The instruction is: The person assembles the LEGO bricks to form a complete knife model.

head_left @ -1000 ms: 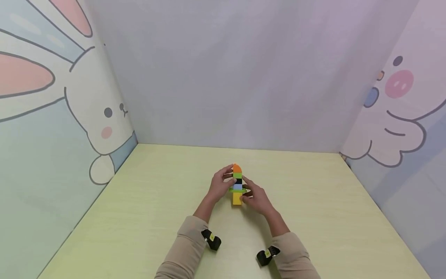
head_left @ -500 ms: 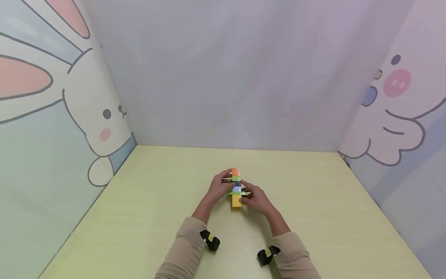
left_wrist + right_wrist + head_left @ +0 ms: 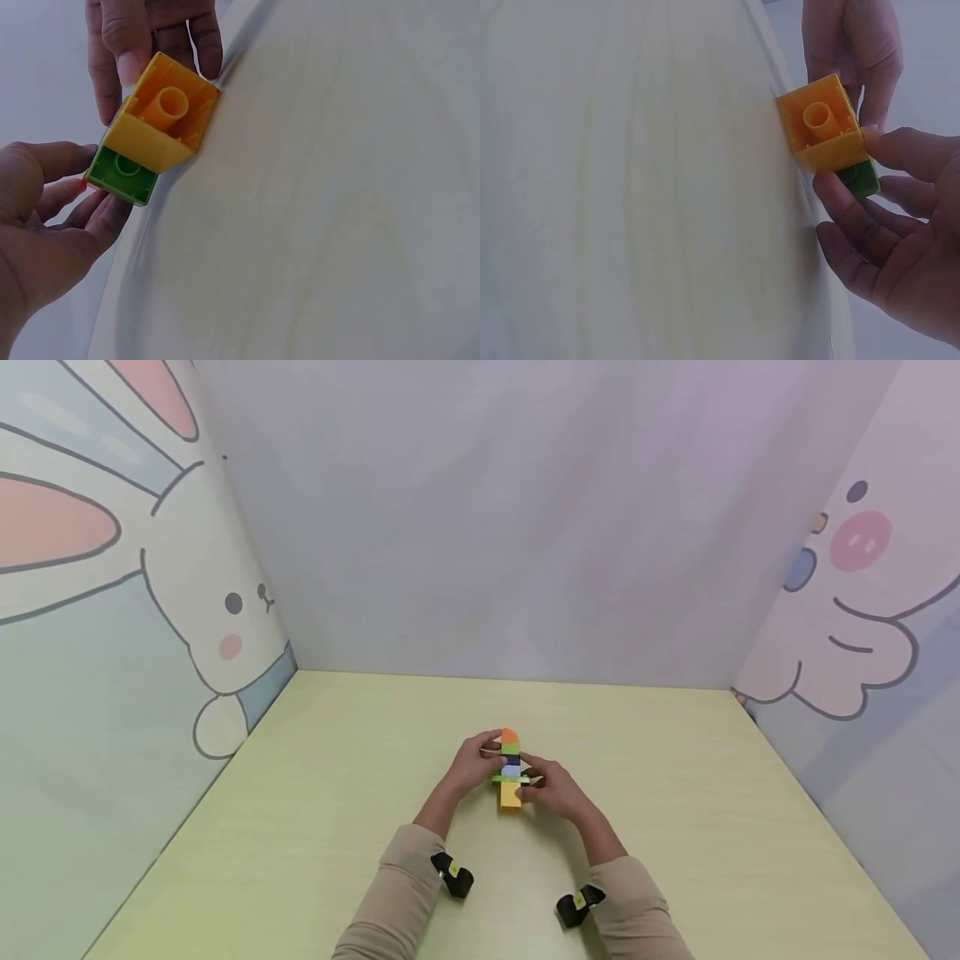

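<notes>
Both hands hold a stack of toy building bricks in the middle of the head view. From the far end it runs through a rounded orange brick, a lime green brick, dark and light blue bricks, a wider green plate and a yellow brick. My left hand grips the upper part from the left. On the other side, my right hand pinches the yellow end between thumb and fingers. The yellow brick's hollow underside faces the right wrist camera.
A pale yellow-green table spreads beneath the hands. A grey curtain closes off the back, with cartoon-printed panels at the left and right. Black wrist cameras hang at both sleeves.
The brick stack has shifted slightly toward the person and looks a little shorter in the head view. Both hands keep their hold and have moved slightly with it.
</notes>
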Demonstrator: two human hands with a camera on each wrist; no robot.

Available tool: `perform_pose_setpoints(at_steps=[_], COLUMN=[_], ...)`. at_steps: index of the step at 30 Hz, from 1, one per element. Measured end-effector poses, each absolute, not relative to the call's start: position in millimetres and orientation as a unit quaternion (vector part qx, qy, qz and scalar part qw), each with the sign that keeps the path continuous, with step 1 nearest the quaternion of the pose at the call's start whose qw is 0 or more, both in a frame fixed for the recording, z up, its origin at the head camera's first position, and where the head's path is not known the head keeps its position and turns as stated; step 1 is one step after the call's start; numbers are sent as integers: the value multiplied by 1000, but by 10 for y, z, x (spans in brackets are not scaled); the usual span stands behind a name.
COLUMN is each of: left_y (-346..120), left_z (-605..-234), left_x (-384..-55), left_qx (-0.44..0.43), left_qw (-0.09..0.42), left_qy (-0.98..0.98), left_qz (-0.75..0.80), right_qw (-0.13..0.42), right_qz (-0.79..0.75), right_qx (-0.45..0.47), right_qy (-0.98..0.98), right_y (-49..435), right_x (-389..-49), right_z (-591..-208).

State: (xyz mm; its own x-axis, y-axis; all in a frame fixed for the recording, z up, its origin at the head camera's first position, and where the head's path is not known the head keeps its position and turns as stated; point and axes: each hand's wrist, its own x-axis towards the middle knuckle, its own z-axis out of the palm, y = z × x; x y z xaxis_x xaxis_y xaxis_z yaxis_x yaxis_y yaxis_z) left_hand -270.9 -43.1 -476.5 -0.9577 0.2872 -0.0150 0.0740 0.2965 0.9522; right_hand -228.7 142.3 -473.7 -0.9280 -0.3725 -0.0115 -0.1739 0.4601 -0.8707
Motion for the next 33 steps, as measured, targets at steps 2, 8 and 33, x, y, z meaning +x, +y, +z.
perform_pose_setpoints(at_steps=[2,8,33], left_y=[-435,-441,-459], left_z=[-4775,-4830,-4845], left_x=[-2711,-2710,-2695], left_qx=[111,106,95], left_qw=[96,101,105], left_qy=[801,804,798], left_qz=[581,577,585], right_qw=[106,125,123], right_qz=[-491,-492,-493], right_qx=[-161,-150,-141], right_qy=[850,848,850], right_y=[1422,1420,1413], right_x=[-2288,-2308,-2266], right_z=[-4742,-4760,-4708])
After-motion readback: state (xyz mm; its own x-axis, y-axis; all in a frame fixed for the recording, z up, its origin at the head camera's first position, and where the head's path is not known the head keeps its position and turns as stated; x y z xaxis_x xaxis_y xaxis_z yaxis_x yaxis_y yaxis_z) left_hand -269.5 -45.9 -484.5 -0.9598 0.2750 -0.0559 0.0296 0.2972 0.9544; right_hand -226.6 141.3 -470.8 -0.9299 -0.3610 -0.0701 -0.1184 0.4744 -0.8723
